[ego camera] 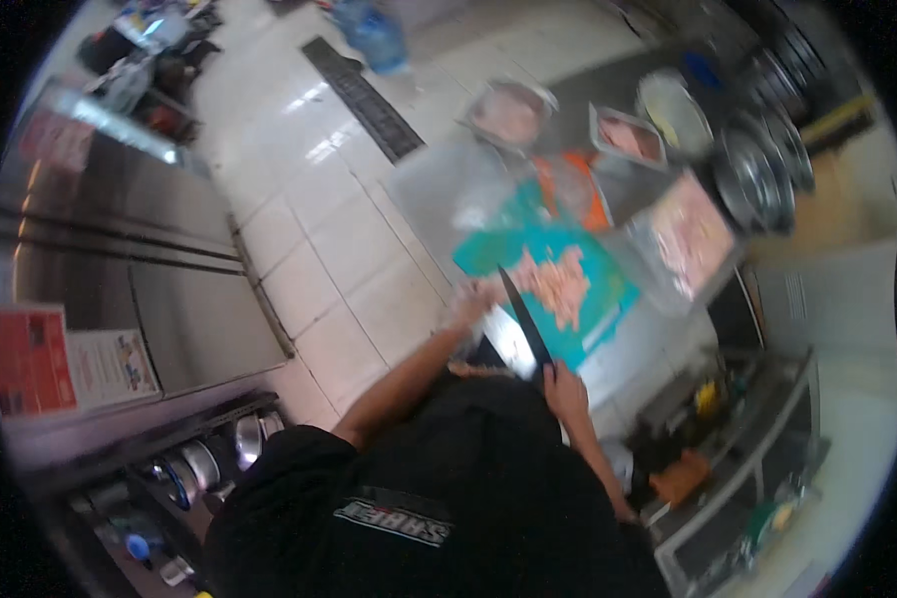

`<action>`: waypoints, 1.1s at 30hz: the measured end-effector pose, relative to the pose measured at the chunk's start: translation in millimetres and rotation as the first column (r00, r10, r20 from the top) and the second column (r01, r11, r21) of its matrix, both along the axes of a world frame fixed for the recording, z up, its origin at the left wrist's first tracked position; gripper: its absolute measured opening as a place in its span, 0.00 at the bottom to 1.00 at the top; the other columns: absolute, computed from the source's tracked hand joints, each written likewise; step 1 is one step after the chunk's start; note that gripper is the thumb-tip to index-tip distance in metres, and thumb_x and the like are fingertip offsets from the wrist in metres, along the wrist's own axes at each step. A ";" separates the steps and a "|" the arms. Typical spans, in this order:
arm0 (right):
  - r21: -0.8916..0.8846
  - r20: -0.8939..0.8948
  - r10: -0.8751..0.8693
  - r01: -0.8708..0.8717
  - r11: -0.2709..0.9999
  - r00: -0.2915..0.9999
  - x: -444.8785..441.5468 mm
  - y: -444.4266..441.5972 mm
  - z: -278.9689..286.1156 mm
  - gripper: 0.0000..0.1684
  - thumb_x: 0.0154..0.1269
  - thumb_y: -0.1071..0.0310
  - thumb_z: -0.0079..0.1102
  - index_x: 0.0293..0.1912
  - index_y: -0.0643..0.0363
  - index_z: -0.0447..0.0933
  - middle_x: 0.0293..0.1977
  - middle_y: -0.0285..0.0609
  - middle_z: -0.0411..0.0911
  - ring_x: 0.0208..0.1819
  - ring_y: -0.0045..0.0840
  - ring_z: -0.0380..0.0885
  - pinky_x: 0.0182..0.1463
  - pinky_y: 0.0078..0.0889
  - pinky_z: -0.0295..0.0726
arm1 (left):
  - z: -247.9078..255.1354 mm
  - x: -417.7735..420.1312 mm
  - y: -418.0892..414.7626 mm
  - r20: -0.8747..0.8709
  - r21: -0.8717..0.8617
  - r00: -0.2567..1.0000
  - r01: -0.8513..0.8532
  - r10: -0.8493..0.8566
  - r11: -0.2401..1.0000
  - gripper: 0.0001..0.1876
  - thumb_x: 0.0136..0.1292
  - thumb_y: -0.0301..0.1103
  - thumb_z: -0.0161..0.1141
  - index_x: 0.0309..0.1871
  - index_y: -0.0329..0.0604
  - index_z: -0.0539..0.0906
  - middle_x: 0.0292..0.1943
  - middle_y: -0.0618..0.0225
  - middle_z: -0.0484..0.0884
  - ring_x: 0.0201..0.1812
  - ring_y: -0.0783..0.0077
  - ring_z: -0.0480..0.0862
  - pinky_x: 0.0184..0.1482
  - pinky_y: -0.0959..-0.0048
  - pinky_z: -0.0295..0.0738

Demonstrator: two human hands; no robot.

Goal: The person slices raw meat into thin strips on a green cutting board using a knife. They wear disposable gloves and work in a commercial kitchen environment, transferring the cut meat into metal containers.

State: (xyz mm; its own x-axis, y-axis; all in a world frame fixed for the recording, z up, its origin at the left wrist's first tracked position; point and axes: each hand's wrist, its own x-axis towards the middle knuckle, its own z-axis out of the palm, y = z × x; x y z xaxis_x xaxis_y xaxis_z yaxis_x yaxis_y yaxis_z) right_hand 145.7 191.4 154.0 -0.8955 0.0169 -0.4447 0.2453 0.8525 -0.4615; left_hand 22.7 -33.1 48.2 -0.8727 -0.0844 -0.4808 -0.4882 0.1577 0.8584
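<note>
My right hand [566, 390] grips the handle of a long, dark-bladed kitchen knife [522, 312], its tip pointing away from me over the near left side of a turquoise cutting board [613, 288]. On the board lies a heap of pale pink raw meat pieces [562, 288], perhaps chicken. My left hand [469, 305] is at the board's left edge, holding the end of a pale strip of raw meat [514, 280] beside the blade. It looks covered by a thin clear glove, though blur hides its fingers.
Beyond the board are an orange item [594, 213], a tray of pink meat [512, 112] and a smaller meat tray [628, 138]. A clear bag of meat [688, 232] lies right, near stacked metal bowls [753, 176]. Left stands a steel refrigerator [194, 321]; a floor drain grate [362, 97] lies ahead.
</note>
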 end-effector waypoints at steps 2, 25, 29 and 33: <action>0.086 0.022 -0.014 0.012 0.996 1.000 -3.5 2.0 1.9 0.18 0.70 0.56 0.44 0.44 0.62 0.70 0.31 0.61 0.78 0.36 0.56 0.77 0.41 0.57 0.74 | -7.2 4.0 2.6 0.005 0.077 0.999 -0.039 0.038 0.996 0.15 0.67 0.43 0.55 0.40 0.38 0.77 0.24 0.69 0.78 0.22 0.75 0.76 0.24 0.75 0.73; 0.056 0.145 0.096 -0.105 0.993 0.985 -40.2 -24.8 -16.2 0.16 0.71 0.59 0.44 0.46 0.64 0.65 0.28 0.62 0.78 0.32 0.56 0.78 0.37 0.57 0.75 | 50.9 -9.5 5.2 0.026 -0.395 0.974 0.217 -0.225 0.893 0.19 0.55 0.50 0.61 0.25 0.42 0.82 0.17 0.54 0.77 0.20 0.58 0.78 0.26 0.60 0.71; 0.038 0.121 0.124 -0.129 0.991 0.985 -65.3 -38.3 -22.9 0.15 0.70 0.61 0.44 0.45 0.64 0.65 0.28 0.62 0.78 0.33 0.56 0.78 0.37 0.58 0.75 | 47.3 -12.0 5.9 0.010 -0.477 0.973 0.207 -0.230 0.854 0.16 0.53 0.48 0.63 0.25 0.43 0.83 0.19 0.53 0.79 0.22 0.55 0.80 0.27 0.60 0.73; 0.008 0.084 0.172 -0.173 0.985 0.982 -89.2 -49.9 -31.2 0.14 0.69 0.63 0.43 0.45 0.65 0.65 0.28 0.62 0.78 0.33 0.56 0.79 0.37 0.57 0.76 | 43.9 -8.3 0.1 0.086 -0.364 0.967 0.254 -0.239 0.896 0.14 0.52 0.46 0.64 0.26 0.44 0.84 0.20 0.53 0.80 0.23 0.55 0.82 0.28 0.61 0.76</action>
State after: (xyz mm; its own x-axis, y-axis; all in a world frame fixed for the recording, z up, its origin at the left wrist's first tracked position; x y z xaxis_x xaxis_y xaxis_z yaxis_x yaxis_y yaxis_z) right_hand 56.5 141.5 122.8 -0.8457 -0.1269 -0.5184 0.1309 0.8923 -0.4321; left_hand 14.4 -33.0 92.1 -0.8705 -0.0466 -0.4900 -0.4234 0.5786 0.6971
